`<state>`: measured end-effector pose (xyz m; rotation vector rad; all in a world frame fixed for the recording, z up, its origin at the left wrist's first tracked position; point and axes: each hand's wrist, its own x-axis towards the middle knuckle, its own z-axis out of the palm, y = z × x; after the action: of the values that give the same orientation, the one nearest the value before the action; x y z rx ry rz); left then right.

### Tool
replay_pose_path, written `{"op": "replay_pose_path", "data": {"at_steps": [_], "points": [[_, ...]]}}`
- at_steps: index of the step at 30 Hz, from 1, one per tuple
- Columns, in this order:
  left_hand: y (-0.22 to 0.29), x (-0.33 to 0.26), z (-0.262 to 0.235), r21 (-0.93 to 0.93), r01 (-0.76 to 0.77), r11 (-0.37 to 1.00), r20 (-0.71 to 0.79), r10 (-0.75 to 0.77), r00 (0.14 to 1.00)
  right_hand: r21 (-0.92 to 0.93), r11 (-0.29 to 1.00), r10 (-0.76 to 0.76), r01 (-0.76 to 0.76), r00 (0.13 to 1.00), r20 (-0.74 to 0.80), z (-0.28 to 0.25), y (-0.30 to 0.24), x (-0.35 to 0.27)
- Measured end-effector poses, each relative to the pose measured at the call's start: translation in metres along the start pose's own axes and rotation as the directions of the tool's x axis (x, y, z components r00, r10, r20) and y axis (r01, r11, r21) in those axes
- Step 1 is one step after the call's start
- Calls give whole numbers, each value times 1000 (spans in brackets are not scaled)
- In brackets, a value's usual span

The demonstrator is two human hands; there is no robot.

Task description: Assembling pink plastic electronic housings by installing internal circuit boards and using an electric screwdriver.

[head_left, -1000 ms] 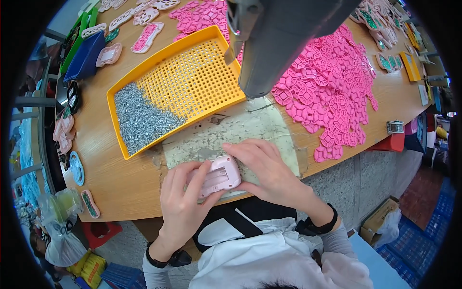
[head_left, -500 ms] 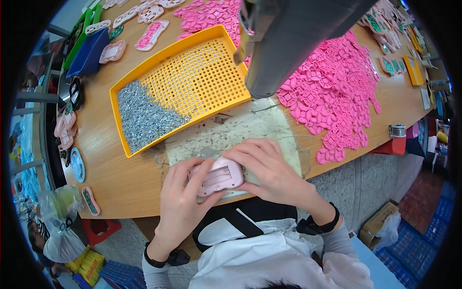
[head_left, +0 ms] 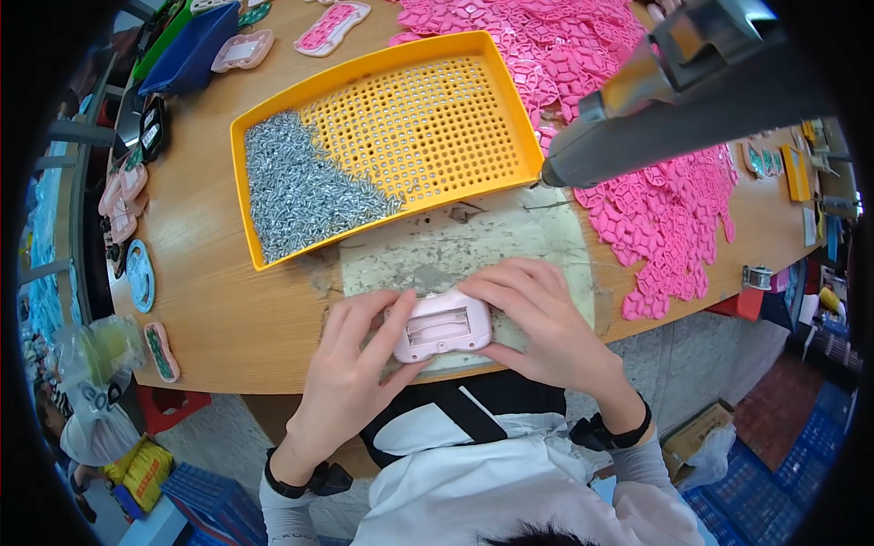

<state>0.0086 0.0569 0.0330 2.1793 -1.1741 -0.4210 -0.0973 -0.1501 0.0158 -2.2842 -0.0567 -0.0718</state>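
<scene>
Casing (head_left: 442, 326), pale pink and rounded, lay at the near edge of the table (head_left: 228, 309), and everything else was arranged around it. Going from largest to smallest: the wooden table spread out ahead of me. A broad heap of bright pink parts (head_left: 674, 200) covered its far right side, I judged within reach for later picking. A yellow perforated tray (head_left: 428, 118) sat straight ahead, with a pile of small silver screws (head_left: 300, 191) banked into its left end, probably so they stayed together and close to my left side. A grey powered tool (head_left: 692, 109) hung down over the table on my right, its tip near the tray's right corner. A worn, stained mat (head_left: 464, 246) lay between the tray and me, likely to protect the wood where I worked.

On that mat's near edge rested the casing, open side up, showing a rectangular recess. Its long axis ran left to right across my body, tilted slightly so the right end sat a little farther from me.

My left hand (head_left: 350, 364) gripped the casing's left end, thumb and fingers curled around it. My right hand (head_left: 537, 318) pressed over its right end, fingertips on the top edge, steadying it flat.
</scene>
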Motion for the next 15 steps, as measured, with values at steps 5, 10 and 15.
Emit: {"op": "replay_pose_path", "data": {"at_steps": [5, 10, 15], "points": [[-10, -5, 8, 85, -130, 988, -22, 132, 991, 12, 1000, 12, -12, 1000, 19, -4, -1, 1], [-10, -8, 13, 193, -190, 963, -21, 198, 980, 15, 1000, 16, -16, 999, 35, -7, 0, 1], [-12, -3, 14, 213, -247, 945, 21, 248, 969, -112, 994, 1, 4, 999, 48, -10, -3, 4]]}}
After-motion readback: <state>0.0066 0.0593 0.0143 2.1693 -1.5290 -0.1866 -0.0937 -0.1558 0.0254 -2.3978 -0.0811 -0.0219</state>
